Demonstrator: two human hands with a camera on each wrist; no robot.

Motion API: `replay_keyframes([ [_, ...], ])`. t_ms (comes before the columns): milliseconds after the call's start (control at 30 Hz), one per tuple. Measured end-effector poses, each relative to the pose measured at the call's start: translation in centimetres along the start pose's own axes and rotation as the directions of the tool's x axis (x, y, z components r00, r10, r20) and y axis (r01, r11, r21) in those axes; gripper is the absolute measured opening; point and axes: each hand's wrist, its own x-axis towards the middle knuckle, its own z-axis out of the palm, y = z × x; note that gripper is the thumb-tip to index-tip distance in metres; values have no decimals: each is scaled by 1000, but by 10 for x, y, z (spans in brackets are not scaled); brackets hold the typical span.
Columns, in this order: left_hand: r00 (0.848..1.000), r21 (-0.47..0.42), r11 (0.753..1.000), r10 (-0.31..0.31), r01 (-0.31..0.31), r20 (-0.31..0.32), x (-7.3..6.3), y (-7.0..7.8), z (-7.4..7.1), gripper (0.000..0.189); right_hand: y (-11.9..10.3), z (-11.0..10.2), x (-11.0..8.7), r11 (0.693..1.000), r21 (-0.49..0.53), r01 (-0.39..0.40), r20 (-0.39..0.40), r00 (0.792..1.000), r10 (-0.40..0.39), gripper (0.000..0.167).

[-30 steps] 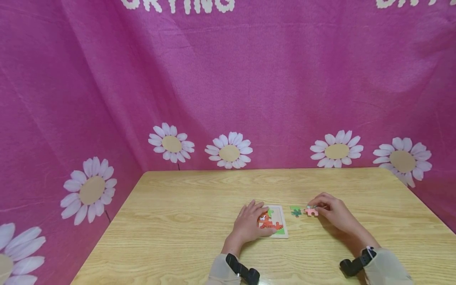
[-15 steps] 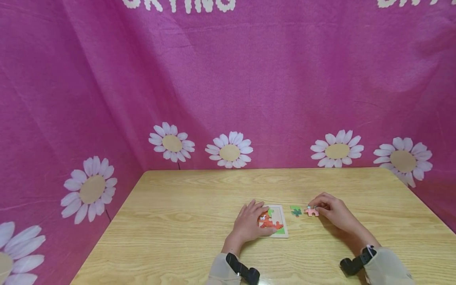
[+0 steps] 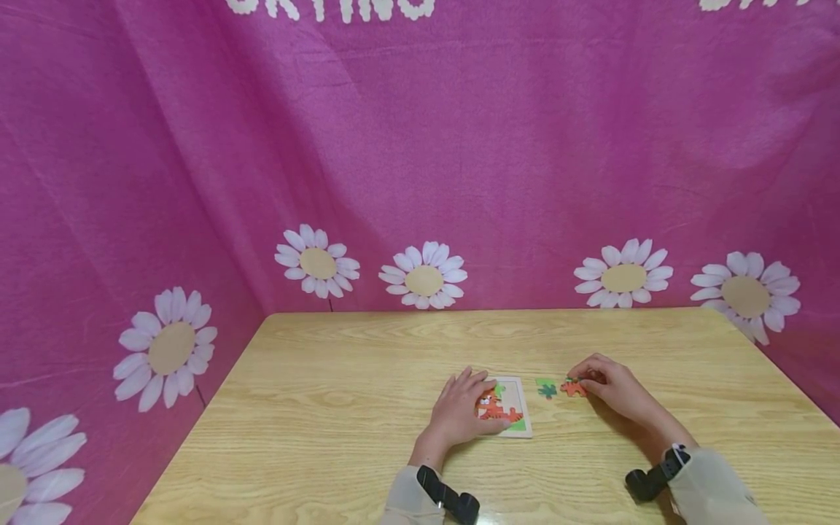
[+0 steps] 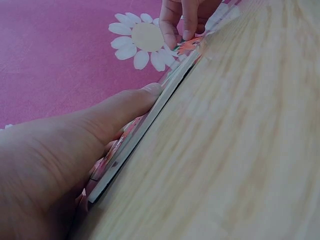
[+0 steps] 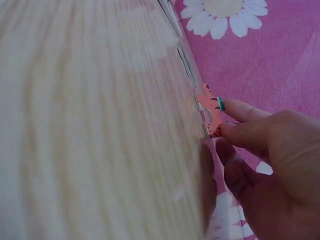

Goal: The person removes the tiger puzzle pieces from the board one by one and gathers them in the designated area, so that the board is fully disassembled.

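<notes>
My left hand (image 3: 454, 414) rests on a small framed jigsaw puzzle (image 3: 526, 419), thumb along its near side and fingers spread towards its far side. Orange tiger pieces and green ones lie in the frame, partly covered by the hand; its upper right shows pale bare backing. In the left wrist view, the thumb (image 4: 120, 107) presses on the frame's edge. To the right, my right hand (image 3: 617, 392) pinches an orange, black-striped puzzle piece (image 5: 212, 112) with a green corner between thumb and index finger, low at the tabletop.
A green puzzle piece (image 3: 546, 388) lies flat between the frame and the right hand. The wooden table (image 3: 315, 408) meets a pink curtain (image 3: 512, 160) with daisies at the back and left. Both wrists carry black cameras.
The piece in my right hand looked pale pink earlier and now shows clear orange with dark stripes, its tilt slightly changed. My left hand has stayed on the puzzle.
</notes>
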Motion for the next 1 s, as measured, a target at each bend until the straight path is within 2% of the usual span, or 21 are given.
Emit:
replay_keyframes([
  [267,1000,6,1000,-6,6,2,0,1,0,73,-1,-1,3,999,-2,-47,53,997,47,16],
  [700,1000,-1,1000,-3,3,14,1,-1,2,74,-2,0,1,992,-19,-124,85,988,125,18],
  [1000,1000,7,1000,1,-1,18,1,-1,0,74,-2,-1,2,996,1,-89,44,995,89,15],
])
